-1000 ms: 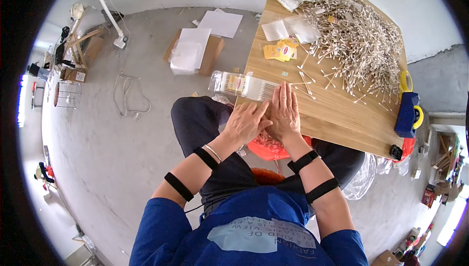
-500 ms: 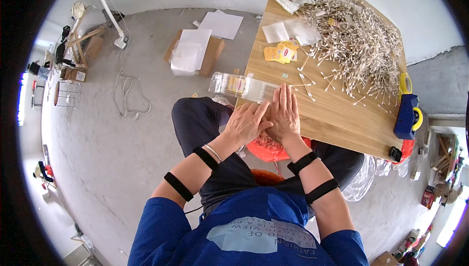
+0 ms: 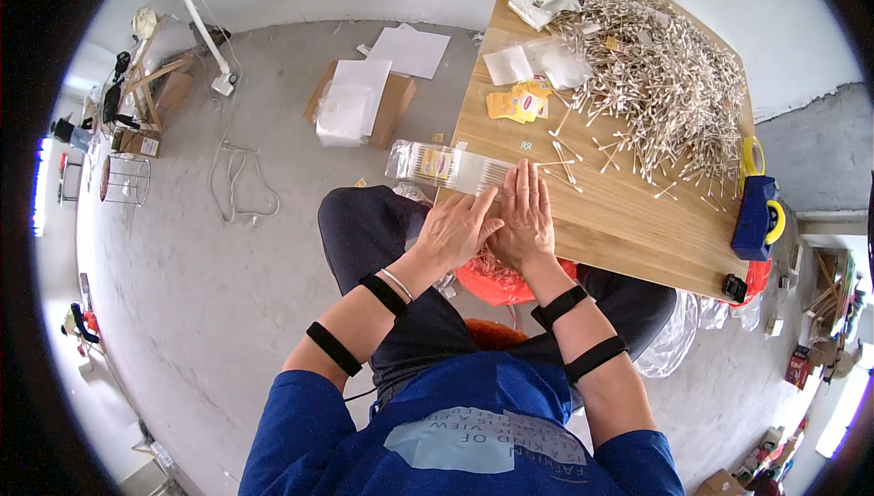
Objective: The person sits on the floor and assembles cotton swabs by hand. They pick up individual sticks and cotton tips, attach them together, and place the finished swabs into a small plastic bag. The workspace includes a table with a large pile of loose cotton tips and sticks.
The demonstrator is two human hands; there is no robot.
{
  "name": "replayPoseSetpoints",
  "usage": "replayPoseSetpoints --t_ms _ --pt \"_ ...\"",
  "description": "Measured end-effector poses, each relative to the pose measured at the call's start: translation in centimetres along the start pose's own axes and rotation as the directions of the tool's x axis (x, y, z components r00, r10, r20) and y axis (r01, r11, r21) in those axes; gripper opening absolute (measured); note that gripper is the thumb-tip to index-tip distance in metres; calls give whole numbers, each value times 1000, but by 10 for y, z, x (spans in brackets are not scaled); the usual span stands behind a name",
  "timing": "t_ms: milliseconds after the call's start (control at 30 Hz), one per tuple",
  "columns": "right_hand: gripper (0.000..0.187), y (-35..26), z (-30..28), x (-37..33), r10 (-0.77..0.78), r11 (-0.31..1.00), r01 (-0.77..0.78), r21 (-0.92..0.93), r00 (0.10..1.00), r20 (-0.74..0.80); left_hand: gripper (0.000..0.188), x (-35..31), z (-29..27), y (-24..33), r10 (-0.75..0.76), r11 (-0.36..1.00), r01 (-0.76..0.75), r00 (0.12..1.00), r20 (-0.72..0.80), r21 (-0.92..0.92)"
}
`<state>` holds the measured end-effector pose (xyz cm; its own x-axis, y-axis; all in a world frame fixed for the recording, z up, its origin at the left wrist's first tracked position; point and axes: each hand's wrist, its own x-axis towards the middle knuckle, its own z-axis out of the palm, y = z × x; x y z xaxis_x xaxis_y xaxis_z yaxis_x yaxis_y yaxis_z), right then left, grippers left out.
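Observation:
At the table's near-left corner, my right hand (image 3: pixel 522 223) lies flat with its fingers stretched out. Its fingertips rest against the end of a row of cotton swabs (image 3: pixel 492 176) in a clear plastic sleeve. The sleeve runs left past the table edge, and a yellow label card (image 3: pixel 435 164) shows in its far-left part. Beside the right hand is my left hand (image 3: pixel 455 230), fingers extended and thumb touching or nearly touching the right hand. Whatever lies under both palms is hidden. A few loose cotton swabs (image 3: pixel 566 157) lie just beyond the right fingertips.
A large heap of cotton swabs (image 3: pixel 660 77) covers the far right of the wooden table (image 3: pixel 628 232). Yellow cards (image 3: pixel 519 103) and clear bags (image 3: pixel 555 64) lie left of it. A blue tape dispenser (image 3: pixel 754 218) stands at the right edge. A red bag (image 3: pixel 496 285) sits below the table edge.
The whole view has shifted slightly. Both hands keep nearly the same flat pose at the end of the swab row.

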<state>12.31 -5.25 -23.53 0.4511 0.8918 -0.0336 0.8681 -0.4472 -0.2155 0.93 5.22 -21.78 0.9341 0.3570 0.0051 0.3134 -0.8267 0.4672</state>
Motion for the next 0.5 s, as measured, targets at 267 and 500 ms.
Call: replayPoseSetpoints --t_ms 267,500 --pt "76 -1 0 0 4 1000 -4 -11 1000 -6 55 3 4 -1 14 1000 -13 997 -78 4" --pt "76 1 3 0 -19 1000 20 15 998 -56 58 7 -1 2 -38 999 38 999 -22 -13"
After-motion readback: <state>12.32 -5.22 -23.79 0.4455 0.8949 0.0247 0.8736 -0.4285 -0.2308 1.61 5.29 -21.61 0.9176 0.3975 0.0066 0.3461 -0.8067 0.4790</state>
